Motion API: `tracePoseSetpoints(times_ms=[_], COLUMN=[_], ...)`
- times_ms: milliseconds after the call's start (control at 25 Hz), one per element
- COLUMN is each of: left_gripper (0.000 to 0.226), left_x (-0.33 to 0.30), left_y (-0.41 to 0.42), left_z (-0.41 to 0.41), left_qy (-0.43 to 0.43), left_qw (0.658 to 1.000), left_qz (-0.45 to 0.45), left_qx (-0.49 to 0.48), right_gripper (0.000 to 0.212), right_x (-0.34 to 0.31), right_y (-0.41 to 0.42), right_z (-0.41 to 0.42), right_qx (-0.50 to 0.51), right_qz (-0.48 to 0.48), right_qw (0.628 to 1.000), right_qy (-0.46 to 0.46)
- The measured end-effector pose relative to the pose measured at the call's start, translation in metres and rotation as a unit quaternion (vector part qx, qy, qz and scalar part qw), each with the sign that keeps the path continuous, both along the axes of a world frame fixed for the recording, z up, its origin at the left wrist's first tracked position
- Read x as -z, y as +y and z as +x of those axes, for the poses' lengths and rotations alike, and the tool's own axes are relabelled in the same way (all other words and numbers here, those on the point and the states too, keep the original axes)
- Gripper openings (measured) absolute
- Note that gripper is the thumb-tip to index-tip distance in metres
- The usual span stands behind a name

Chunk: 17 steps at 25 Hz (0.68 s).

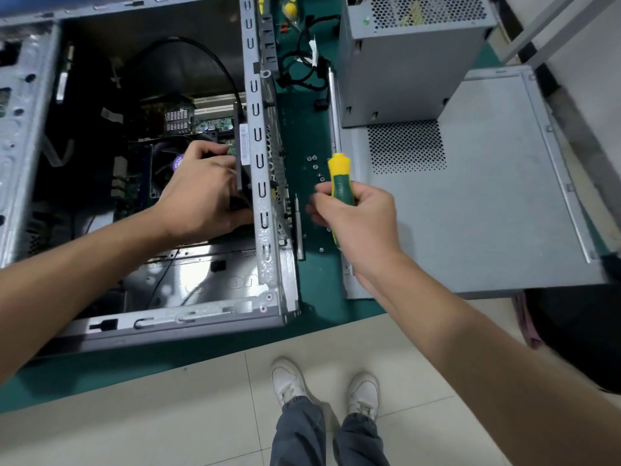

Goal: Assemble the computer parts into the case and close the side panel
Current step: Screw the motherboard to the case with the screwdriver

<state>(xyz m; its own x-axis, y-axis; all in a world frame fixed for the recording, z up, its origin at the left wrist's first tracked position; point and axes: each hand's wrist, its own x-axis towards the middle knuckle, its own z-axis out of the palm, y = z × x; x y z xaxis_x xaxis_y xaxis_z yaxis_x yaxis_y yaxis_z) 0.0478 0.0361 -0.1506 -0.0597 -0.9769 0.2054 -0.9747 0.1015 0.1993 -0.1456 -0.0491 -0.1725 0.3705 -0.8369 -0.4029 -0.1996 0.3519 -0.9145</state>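
Observation:
The open grey computer case (265,183) lies on the green mat with its motherboard (215,124) and a black cooler fan (164,159) showing inside. My left hand (205,193) reaches into the case and grips a black expansion card (242,146) standing against the case's right wall. My right hand (356,216) hovers just right of the case, closed around the green and yellow handle of a screwdriver (340,176); the shaft is hidden below my hand. The grey side panel (487,203) lies flat to the right.
A grey power supply (406,52) with black cables (305,68) stands on the side panel's far end. Several small screws (314,163) lie on the green mat (312,290) between case and panel. A long metal rod (334,109) and a metal slot cover (298,227) lie nearby.

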Motion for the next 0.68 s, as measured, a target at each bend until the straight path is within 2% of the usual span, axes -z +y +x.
tracePoseSetpoints(times_ms=[240, 440, 680], left_gripper=[0.033, 0.036, 0.036], left_x=[-0.001, 0.0, 0.004], left_y=[0.002, 0.003, 0.002], left_z=[-0.002, -0.002, 0.001], left_qy=[-0.022, -0.027, -0.03], left_qw=[1.0, 0.999, 0.999], left_qz=[0.002, 0.01, 0.004], left_qx=[-0.016, -0.026, -0.018], right_gripper=[0.007, 0.019, 0.022], right_x=[0.012, 0.016, 0.022], right_y=[0.012, 0.015, 0.012], right_z=[0.018, 0.029, 0.031], right_qx=[-0.036, -0.032, -0.044], right_qz=[-0.047, -0.075, -0.086], right_qw=[0.997, 0.994, 0.993], right_qy=[0.046, 0.073, 0.075])
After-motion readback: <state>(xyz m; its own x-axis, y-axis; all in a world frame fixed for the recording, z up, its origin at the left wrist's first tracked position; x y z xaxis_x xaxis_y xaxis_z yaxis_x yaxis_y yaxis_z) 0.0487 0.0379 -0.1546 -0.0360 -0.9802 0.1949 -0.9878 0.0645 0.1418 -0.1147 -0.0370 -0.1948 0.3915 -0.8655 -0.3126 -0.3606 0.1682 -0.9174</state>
